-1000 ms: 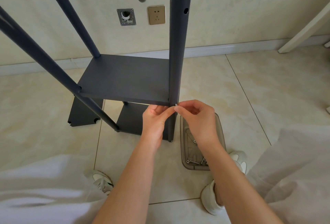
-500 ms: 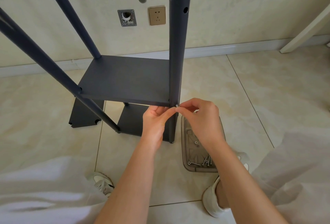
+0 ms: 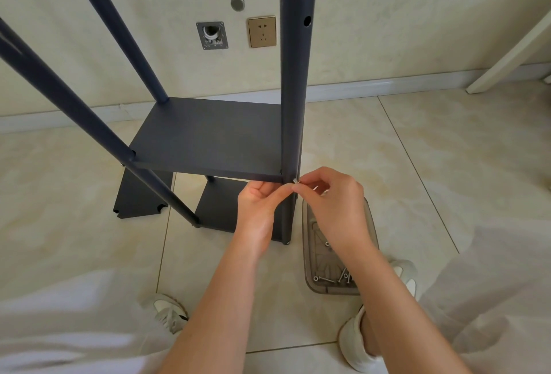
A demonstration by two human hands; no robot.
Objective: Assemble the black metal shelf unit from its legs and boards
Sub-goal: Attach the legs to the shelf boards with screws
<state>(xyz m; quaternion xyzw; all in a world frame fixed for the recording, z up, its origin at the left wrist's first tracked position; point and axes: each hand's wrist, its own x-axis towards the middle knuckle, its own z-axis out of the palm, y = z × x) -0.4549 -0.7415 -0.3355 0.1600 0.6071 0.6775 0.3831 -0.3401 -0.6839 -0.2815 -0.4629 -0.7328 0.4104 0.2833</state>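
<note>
The black shelf unit stands on the tiled floor with a board (image 3: 208, 138) fixed between its dark tubular legs. The near right leg (image 3: 293, 90) rises straight up in front of me. A small silver screw (image 3: 295, 181) sits at this leg where the board's front corner meets it. My right hand (image 3: 331, 203) pinches the screw with thumb and forefinger. My left hand (image 3: 259, 206) reaches under the board's front edge, fingers curled up against the corner and the leg. A lower board (image 3: 220, 209) lies beneath.
A clear plastic tray (image 3: 310, 278) with several screws lies on the floor right of the leg, by my right shoe (image 3: 354, 344). A loose black board (image 3: 140, 197) leans at the left. Wall sockets (image 3: 261, 32) and a white furniture leg (image 3: 507, 54) stand behind.
The hands stay at the same corner; my right hand's fingers have shifted slightly on the screw. The view has moved a little.
</note>
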